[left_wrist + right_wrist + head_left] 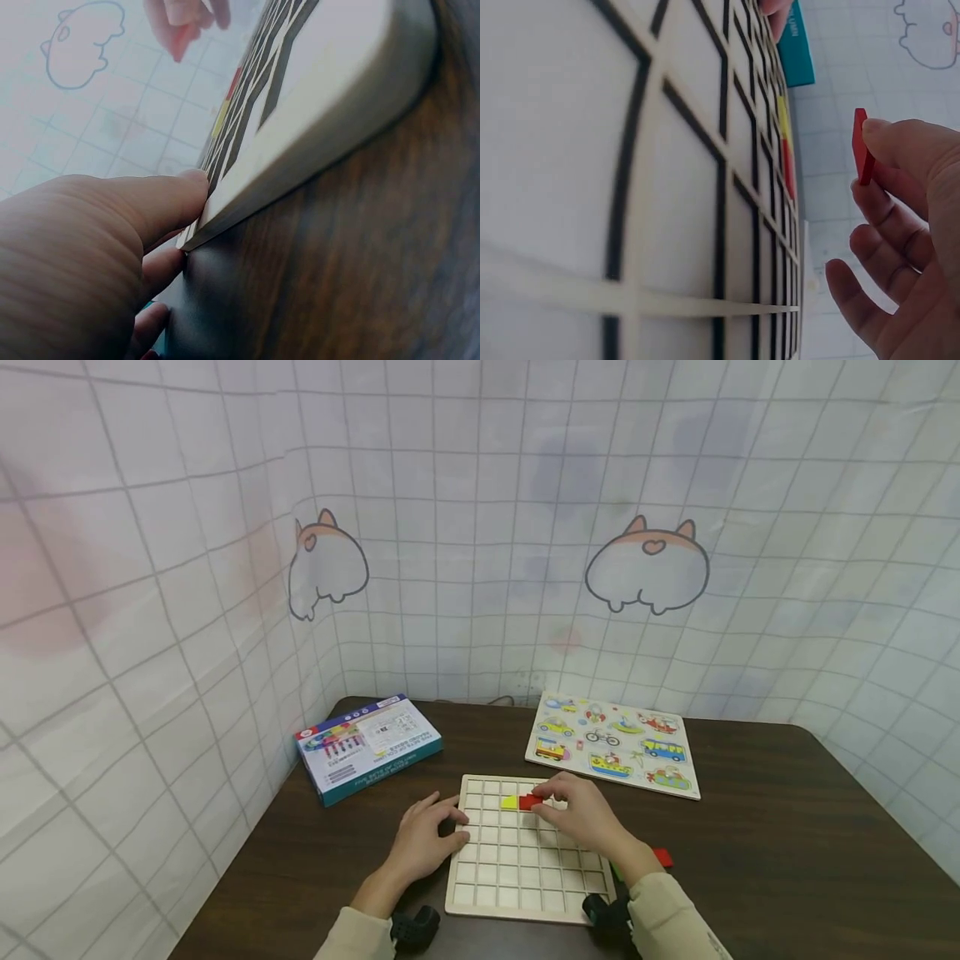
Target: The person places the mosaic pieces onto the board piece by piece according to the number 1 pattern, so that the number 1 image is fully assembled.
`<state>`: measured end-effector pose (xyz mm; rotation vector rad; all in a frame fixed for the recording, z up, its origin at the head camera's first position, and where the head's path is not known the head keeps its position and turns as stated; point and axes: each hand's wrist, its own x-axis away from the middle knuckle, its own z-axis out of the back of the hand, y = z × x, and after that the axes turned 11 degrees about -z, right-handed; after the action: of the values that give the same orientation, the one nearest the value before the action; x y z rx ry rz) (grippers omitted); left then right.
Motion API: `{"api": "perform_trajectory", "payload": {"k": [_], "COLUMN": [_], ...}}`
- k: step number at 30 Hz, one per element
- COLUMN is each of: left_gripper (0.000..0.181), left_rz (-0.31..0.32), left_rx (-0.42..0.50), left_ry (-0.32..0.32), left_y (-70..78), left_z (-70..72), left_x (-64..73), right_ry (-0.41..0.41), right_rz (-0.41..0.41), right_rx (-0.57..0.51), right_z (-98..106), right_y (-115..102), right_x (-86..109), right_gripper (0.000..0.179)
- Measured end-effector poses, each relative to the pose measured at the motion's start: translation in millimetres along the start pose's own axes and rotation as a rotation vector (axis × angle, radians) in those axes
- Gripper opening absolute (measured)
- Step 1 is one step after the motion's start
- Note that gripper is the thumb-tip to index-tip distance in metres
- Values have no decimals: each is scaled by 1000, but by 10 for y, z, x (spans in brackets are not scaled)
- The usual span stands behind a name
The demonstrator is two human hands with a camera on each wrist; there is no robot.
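Observation:
A wooden grid board (497, 876) lies on the table. My left hand (425, 839) rests at its left edge; the thumb (176, 199) touches the rim and the fingers lie beside it. Above the board's far rows, my right hand (581, 810) pinches a thin red tile (862, 148) between thumb and index finger, the other fingers loosely bent. A yellow piece (509, 802) sits in the grid, with another red piece (788, 163) right beside it. In the head view, the held tile partly overlaps that red piece.
At the back left lies a boxed set (371, 747) with a teal side. A vehicle picture board (611, 745) is at the back right. Another red piece (663, 857) and a green piece (617, 872) lie partly hidden by the right forearm. Gridded cloth (480, 568) hangs behind the table.

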<state>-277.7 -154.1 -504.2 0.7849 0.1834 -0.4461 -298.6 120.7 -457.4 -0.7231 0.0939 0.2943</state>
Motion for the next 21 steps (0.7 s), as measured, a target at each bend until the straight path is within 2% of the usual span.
{"api": "perform_trajectory", "payload": {"k": [21], "left_gripper": [10], "left_rz": [-3], "left_rx": [-1], "left_ry": [4], "left_y": [10], "left_z": [10], "left_x": [-1], "right_ry": [-50], "right_rz": [-69], "right_rx": [14], "right_z": [-214], "right_y": [161], "right_x": [-54], "right_gripper": [20]}}
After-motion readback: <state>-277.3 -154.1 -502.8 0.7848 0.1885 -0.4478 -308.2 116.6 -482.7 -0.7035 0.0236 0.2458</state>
